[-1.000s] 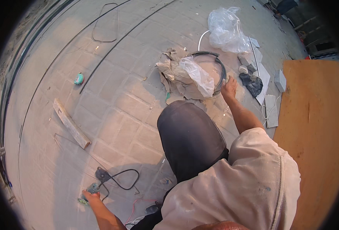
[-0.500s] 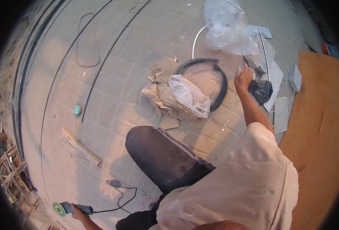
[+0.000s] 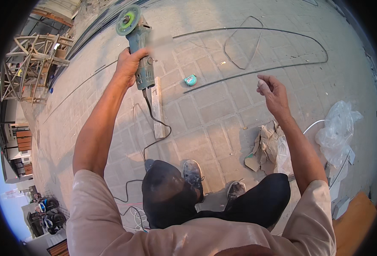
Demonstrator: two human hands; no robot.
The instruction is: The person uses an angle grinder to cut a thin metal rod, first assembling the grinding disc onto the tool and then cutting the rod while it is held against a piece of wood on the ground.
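An angle grinder (image 3: 140, 55) with a green-centred disc is held up at the upper left by my left hand (image 3: 131, 66), its fingers wrapped round the body. The cord hangs from its lower end. My right hand (image 3: 275, 94) is raised over the paving on the right, fingers loosely curled, with a small gap between thumb and forefinger. I see nothing between them. Near it lies a long dark rod (image 3: 256, 71), bent back in a wide U. A turquoise tape measure (image 3: 190, 80) rests by one end of the rod. Beside the cord is a wooden strip (image 3: 157, 113).
Crumpled brown paper (image 3: 266, 145) and clear plastic bags (image 3: 338, 132) lie at the right. A thin wire loop (image 3: 227, 47) crosses the rod. Wooden frames (image 3: 35, 64) stand at the far left. The black cord (image 3: 154, 147) runs down past my knee.
The view has swung left. The grinder, held low at the left before, is now lifted in my left hand. My right hand has left the stones and dark bag.
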